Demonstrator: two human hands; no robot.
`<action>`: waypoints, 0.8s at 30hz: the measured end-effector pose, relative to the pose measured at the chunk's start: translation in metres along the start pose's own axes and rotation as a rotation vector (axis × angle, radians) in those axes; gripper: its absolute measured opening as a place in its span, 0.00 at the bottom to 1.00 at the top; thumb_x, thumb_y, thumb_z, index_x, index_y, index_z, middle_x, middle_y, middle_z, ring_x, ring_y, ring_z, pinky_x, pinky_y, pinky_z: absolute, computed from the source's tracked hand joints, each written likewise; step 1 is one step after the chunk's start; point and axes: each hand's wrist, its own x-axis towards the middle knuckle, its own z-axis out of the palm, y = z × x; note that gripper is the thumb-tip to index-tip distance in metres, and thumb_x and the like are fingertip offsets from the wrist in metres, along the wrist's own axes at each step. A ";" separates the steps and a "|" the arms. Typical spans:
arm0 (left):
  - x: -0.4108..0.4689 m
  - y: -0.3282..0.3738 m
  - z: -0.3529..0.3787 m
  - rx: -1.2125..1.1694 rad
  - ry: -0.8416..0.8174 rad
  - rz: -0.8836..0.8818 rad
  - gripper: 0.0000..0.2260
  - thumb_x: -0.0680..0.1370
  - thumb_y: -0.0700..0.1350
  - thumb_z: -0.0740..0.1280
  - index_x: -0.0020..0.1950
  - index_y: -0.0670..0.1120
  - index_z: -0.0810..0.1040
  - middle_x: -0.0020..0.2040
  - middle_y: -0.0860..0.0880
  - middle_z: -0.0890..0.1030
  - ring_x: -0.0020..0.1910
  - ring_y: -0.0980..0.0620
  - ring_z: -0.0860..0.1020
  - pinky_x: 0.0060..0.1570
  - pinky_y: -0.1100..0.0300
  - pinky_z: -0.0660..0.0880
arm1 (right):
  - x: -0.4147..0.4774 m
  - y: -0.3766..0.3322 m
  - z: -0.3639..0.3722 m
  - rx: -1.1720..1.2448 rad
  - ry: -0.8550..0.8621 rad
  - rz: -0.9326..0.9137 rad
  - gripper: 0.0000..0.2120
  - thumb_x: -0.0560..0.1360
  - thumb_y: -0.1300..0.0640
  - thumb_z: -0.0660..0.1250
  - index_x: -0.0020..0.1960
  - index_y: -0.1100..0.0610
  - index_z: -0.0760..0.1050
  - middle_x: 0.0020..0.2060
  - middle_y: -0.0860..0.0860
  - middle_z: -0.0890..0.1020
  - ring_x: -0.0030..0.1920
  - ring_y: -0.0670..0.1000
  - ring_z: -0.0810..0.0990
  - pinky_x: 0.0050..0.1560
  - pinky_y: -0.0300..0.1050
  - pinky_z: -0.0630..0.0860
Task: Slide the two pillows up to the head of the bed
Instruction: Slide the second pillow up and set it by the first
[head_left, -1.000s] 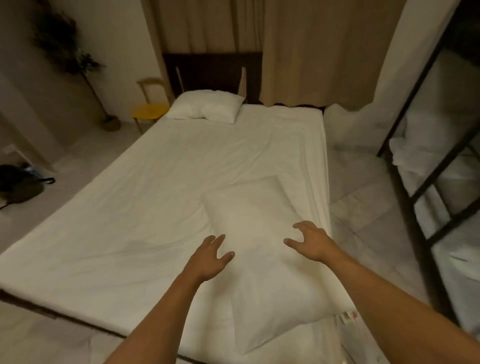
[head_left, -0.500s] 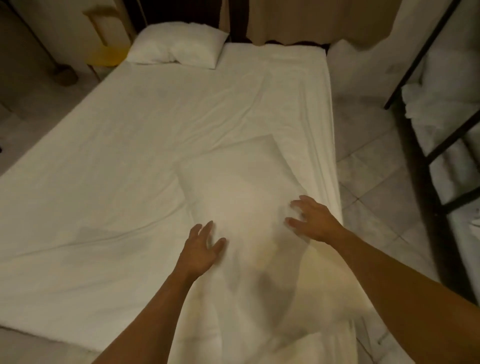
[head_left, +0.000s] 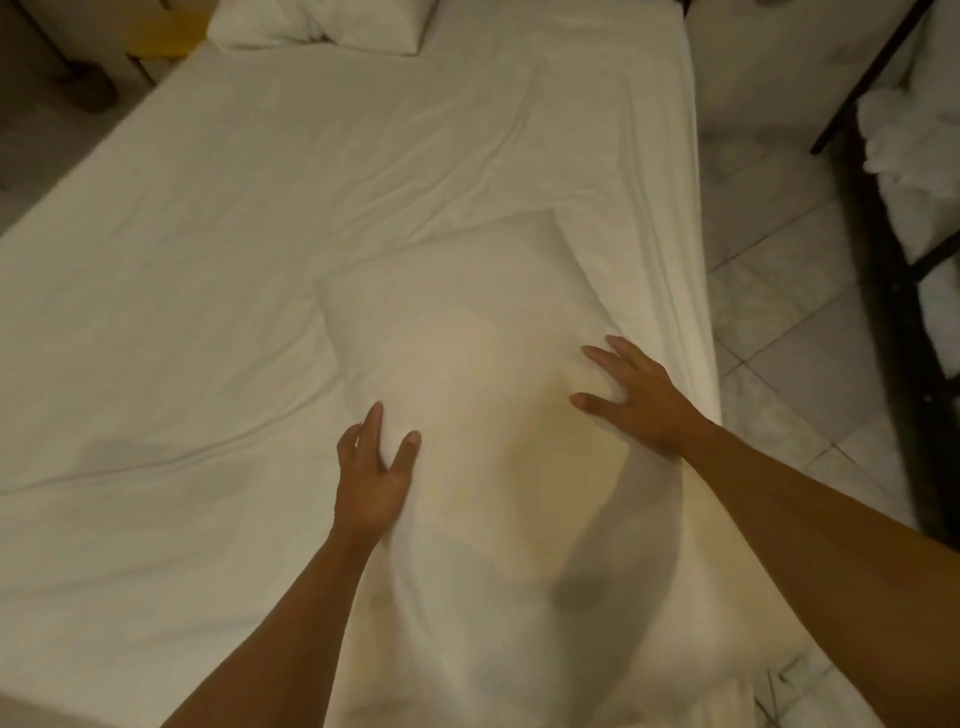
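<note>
**Head view: both hands laid on the near pillow at the foot of the bed**

Fingers (head_left: 375, 415) of the left hand (head_left: 371, 480) are seen spread and uncurled, pressed flat against the left edge of the near pillow (head_left: 467, 395); nothing is gripped. Fingers (head_left: 602, 358) of the right hand (head_left: 641, 397) are likewise splayed and released, pressed into the pillow's right side, where the fabric is dented beneath the palm. Both bare forearms are shown reaching in from the lower edge of the frame. The near pillow is seen lying lengthwise on the right half of the bed (head_left: 208, 260), close to its right edge, with its nearer end blurred. The white sheet is creased around it. A far pillow (head_left: 317, 23) is shown at the head of the bed, on the left half, well apart from the near one and partly cut off by the frame. Tiled floor (head_left: 779, 322) is visible to the right of the bed, and a dark metal frame (head_left: 883, 218) holding white bedding stands beyond it.
</note>
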 end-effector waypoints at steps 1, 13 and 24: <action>0.002 -0.002 0.002 -0.034 0.007 0.003 0.30 0.78 0.62 0.64 0.78 0.62 0.58 0.78 0.53 0.57 0.75 0.52 0.62 0.73 0.55 0.58 | 0.002 0.002 0.000 0.022 0.003 0.007 0.40 0.66 0.22 0.60 0.75 0.32 0.53 0.78 0.38 0.50 0.78 0.49 0.49 0.75 0.59 0.54; 0.003 0.004 0.028 -0.378 0.075 -0.038 0.32 0.78 0.63 0.63 0.78 0.64 0.52 0.79 0.59 0.57 0.78 0.54 0.58 0.73 0.56 0.56 | 0.005 -0.001 -0.001 0.517 0.030 0.080 0.33 0.73 0.38 0.68 0.74 0.35 0.58 0.73 0.35 0.55 0.72 0.41 0.60 0.64 0.41 0.61; -0.045 0.099 -0.017 -0.062 -0.022 0.414 0.34 0.77 0.59 0.67 0.79 0.64 0.54 0.78 0.69 0.50 0.73 0.75 0.50 0.69 0.66 0.56 | -0.047 -0.053 -0.057 0.327 0.154 -0.172 0.28 0.71 0.36 0.68 0.70 0.37 0.68 0.75 0.36 0.59 0.75 0.39 0.57 0.76 0.53 0.57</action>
